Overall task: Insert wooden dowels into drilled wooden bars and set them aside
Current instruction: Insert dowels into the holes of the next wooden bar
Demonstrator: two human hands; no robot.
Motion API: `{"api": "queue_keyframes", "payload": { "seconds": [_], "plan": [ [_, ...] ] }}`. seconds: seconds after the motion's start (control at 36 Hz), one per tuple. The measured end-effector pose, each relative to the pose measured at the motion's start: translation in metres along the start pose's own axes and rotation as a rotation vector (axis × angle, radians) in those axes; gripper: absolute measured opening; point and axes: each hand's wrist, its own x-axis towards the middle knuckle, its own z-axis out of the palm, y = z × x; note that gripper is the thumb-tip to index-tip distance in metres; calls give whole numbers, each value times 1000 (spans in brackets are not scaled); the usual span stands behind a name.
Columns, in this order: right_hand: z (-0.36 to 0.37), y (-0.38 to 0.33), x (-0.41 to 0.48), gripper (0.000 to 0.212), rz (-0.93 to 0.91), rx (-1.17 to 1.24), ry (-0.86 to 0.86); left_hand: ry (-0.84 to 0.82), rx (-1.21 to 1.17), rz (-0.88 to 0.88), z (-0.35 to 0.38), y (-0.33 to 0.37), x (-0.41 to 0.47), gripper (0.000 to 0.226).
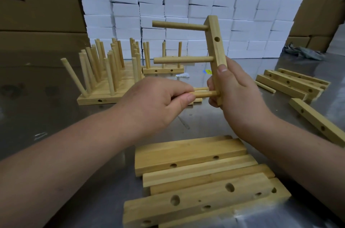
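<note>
My right hand [240,95] grips the lower part of a drilled wooden bar [215,44], held upright above the table. Two dowels [179,25] stick out of the bar to the left, one near its top and one at mid height. A third dowel [204,94] sits at the bar's lowest hole, and my left hand [158,102] pinches its left end. An empty side hole shows on the bar's face between the upper two dowels.
Bars with upright dowels [104,71] stand at the back left. A pile of drilled bars [196,177] lies near me, with more bars [291,84] and a loose dowel on the right. White boxes [186,3] are stacked behind, with cardboard cartons on both sides. The table is steel.
</note>
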Motion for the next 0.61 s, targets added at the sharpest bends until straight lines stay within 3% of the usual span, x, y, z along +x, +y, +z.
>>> {"api": "queue_keyframes", "payload": {
  "seconds": [0.28, 0.53, 0.61],
  "plan": [
    [-1, -1, 0, 18, -68, 23, -23, 11, -309, -304, -2, 14, 0, 22],
    [-4, 3, 9, 24, 14, 50, 16, 51, -350, -342, -1, 12, 2, 27],
    [-11, 4, 15, 27, 58, 48, 23, 110, -479, -357, -1, 9, 0, 41]
  ]
}}
